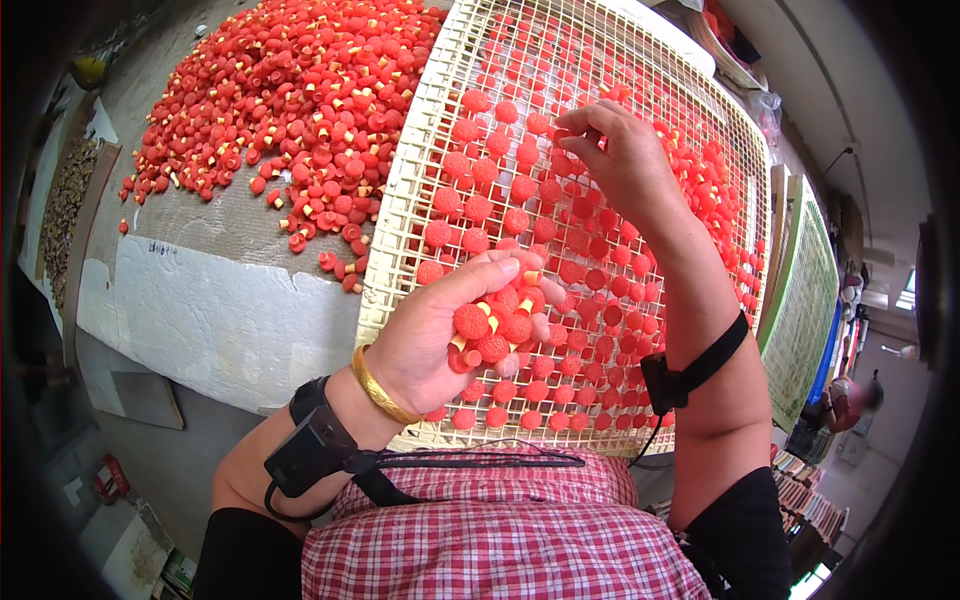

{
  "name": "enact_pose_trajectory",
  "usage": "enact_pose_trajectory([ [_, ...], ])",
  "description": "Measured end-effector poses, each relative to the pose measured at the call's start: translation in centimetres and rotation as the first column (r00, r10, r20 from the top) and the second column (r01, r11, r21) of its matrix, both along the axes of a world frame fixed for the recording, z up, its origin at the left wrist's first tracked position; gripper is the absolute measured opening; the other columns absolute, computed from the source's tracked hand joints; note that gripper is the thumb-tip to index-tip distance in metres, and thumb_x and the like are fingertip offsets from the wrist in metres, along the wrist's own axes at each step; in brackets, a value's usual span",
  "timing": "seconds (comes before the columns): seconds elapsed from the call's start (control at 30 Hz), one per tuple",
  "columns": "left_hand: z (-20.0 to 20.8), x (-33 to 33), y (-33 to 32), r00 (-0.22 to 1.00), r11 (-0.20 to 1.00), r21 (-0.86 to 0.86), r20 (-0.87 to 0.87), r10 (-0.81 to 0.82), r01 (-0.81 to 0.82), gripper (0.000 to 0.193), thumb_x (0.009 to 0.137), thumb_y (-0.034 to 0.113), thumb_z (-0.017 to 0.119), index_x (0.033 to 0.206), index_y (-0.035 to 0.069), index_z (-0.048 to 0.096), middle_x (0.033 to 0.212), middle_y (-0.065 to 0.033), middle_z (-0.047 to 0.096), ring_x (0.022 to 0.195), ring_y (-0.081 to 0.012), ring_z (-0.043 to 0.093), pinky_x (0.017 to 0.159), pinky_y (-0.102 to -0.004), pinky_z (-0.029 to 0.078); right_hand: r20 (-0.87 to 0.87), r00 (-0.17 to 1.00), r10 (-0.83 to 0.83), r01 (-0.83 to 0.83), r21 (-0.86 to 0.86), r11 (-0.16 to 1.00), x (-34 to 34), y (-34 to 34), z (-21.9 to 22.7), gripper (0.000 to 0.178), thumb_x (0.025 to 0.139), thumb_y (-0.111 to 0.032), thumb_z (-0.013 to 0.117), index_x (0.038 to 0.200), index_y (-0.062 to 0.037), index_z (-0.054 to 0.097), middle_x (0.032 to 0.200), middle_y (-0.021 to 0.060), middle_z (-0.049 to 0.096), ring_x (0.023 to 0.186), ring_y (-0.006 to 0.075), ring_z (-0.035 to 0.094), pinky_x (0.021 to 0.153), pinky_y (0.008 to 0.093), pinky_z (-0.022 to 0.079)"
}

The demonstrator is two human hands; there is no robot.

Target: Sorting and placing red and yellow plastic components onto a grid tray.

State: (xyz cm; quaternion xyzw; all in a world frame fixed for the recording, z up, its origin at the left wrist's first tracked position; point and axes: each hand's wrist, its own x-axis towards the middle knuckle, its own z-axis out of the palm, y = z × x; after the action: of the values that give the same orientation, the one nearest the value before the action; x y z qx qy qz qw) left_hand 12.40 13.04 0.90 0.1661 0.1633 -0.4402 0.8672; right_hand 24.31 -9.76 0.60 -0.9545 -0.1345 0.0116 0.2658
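My left hand (425,318) is cupped palm up above the near part of a cream plastic mesh rack (397,225). Its fingers curl around several red mushroom-shaped pieces (473,321) with bumpy round caps and short yellow stems. Further up, my right hand (636,165) hovers over the middle of the rack, thumb and fingers drawn together in a pinch. Whatever lies between those fingertips is too hidden to name. Rows of red caps (477,208) sit spaced out in the mesh, top side up. More pieces lie heaped at the rack's right (705,180), partly behind my right forearm.
Left of the rack, a big pile of the same red pieces (290,85) covers a board, with a white foam sheet (200,310) at its near end. A green-framed mesh rack (805,290) stands on the right. Another person (845,405) is far off at right.
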Motion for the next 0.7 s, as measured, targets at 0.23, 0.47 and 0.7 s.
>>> enact_pose_trajectory([
  [0.23,0.6,0.2,-0.5,0.999,1.0,-0.024,-0.034,-0.008,0.007,0.034,0.106,0.03,0.044,0.127,0.005,0.053,0.114,-0.0123,0.062,0.091,-0.0192,0.064,0.054,-0.0257,0.051,0.025,0.999,-0.048,0.046,0.058,0.997,-1.4,0.4,2.4,0.02,0.089,-0.016,0.072,0.102,-0.001,0.07,0.092,0.0106,0.066,0.084,0.0218,0.065,0.075,0.0344,0.053],
  [0.47,0.6,0.2,-0.8,0.995,0.998,-0.003,0.066,-0.07,0.07,0.039,0.103,0.039,0.052,0.124,0.006,0.053,0.104,-0.008,0.064,0.087,-0.0153,0.066,0.055,-0.026,0.052,-0.229,0.902,0.365,-0.271,0.358,0.893,-8.3,1.8,7.0,0.026,0.081,-0.012,0.079,0.103,-0.0028,0.07,0.084,0.008,0.063,0.08,0.019,0.062,0.07,0.0327,0.051],
  [0.7,0.9,-0.6,-1.8,0.988,0.987,0.056,0.04,-0.152,0.15,0.042,0.104,0.041,0.049,0.124,0.005,0.053,0.103,-0.0093,0.063,0.083,-0.0154,0.064,0.054,-0.0252,0.05,-0.26,0.905,0.337,-0.275,0.247,0.929,-10.3,1.1,8.0,0.018,0.083,-0.007,0.075,0.097,-0.0009,0.067,0.082,0.0072,0.063,0.075,0.0174,0.063,0.066,0.0315,0.052],
])
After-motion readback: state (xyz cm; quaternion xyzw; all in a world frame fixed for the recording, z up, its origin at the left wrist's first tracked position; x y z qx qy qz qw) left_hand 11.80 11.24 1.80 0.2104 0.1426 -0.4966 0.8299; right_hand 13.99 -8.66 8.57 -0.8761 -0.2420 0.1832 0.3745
